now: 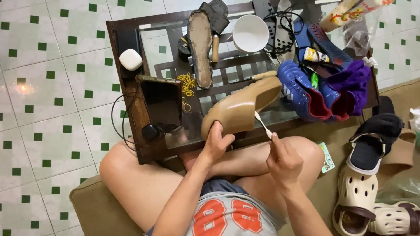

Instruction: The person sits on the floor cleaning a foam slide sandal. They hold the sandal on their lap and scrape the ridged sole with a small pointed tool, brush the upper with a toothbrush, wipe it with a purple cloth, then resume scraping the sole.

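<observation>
We sit cross-legged on a cushion in front of a low glass-topped table [127, 32] with a dark wooden frame. Our left hand [217, 142] is closed around the heel end of a tan shoe [240, 107], which rests tilted on the table's near edge with its toe pointing away to the right. Our right hand [283, 158] pinches a thin pale stick [262, 124] between the fingers; its far tip touches the shoe's side just below the middle.

On the table, left of the shoe, a dark phone [162, 102] stands propped, with a white earbud case [131, 59] beyond it and a small tangle of yellow thread [187, 83] just beside it. A black cable [117, 124] loops off the left edge. Behind the shoe lies a worn insole [201, 46], sole-side up, next to a wooden-handled tool [215, 49] and a white bowl [250, 33]. To the right sits a blue sports shoe [299, 89], touching a purple cloth [352, 81], with a small glue tube [316, 55] above them.

On the floor at our right are a black sandal [376, 140] and cream clogs [358, 196], close together.
</observation>
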